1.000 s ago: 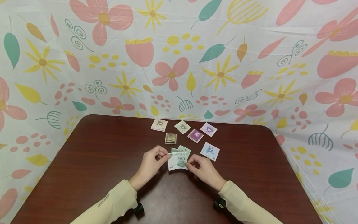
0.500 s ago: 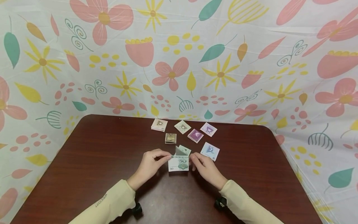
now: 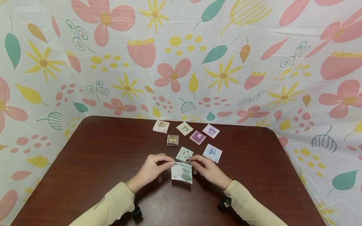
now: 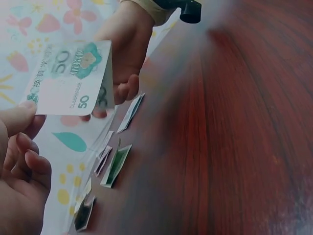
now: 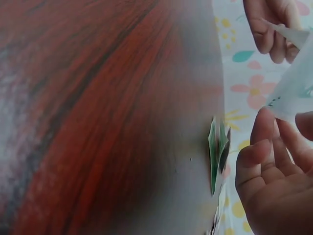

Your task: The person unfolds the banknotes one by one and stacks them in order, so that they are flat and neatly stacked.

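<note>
Left hand (image 3: 148,169) pinching a folded 50 banknote (image 3: 180,172) on the left, right hand (image 3: 210,171) at its right edge, can't tell if gripping

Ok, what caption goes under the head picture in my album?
Left hand pinches a folded 50 note, right hand at its edge, folded money behind.

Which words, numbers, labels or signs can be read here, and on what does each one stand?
"50", large and again small, on the printed face of the held note.
Too small or blurred to read surely: the held note's characters and serial line.
Too blurred: the dark lettering on the left sleeve.
Too small to be sure: the marks on the other folded notes.
</note>
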{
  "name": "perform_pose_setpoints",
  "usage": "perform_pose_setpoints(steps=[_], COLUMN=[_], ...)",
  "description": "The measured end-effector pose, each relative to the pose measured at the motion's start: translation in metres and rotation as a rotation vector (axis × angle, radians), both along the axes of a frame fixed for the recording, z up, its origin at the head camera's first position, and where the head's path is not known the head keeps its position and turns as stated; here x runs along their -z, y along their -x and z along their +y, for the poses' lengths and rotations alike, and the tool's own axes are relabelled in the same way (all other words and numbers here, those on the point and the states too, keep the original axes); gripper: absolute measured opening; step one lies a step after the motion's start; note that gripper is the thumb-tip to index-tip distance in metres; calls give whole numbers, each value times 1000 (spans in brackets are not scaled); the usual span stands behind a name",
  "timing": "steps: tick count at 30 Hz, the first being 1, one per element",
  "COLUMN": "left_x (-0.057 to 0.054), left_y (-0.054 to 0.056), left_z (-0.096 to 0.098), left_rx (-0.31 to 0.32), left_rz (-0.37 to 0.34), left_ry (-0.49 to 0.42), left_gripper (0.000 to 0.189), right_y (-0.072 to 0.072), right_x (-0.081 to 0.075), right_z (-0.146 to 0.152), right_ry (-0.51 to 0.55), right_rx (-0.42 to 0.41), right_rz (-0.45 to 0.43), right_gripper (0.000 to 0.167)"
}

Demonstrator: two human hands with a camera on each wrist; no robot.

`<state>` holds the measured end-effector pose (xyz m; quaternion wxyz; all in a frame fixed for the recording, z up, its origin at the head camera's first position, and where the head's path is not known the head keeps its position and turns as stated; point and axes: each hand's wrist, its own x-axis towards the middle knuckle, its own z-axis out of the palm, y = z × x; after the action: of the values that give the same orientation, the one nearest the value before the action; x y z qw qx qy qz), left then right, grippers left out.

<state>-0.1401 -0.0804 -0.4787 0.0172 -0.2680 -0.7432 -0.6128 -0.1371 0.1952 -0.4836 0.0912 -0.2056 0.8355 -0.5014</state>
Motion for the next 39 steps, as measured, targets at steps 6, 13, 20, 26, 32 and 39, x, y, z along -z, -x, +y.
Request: perform_pose_setpoints(steps=[6, 13, 20, 26, 32, 39], left_x=[4, 9, 11, 14, 16, 17], left_y=[0, 0, 2, 4, 6, 4], left_z=[-9, -19, -19, -16, -11, -8], left_rx=[-93, -156, -143, -97, -55, -11], left_rz=[-73, -90, -75, 43, 143, 114], left_ry=[36, 158, 277, 428, 579, 652], left_gripper=[3, 5, 8, 13, 13, 11], right_y=[-2, -11, -18, -21, -21, -18], right_x=[0, -1, 2, 7, 9, 6], right_z=[11, 27, 31, 30, 27, 21], right_ry=[17, -36, -19, -121, -289, -367], right_rx=[41, 117, 140, 70, 1, -28], right_rz=[16, 22, 21, 142, 186, 147], right_gripper=[11, 6, 15, 14, 14, 9])
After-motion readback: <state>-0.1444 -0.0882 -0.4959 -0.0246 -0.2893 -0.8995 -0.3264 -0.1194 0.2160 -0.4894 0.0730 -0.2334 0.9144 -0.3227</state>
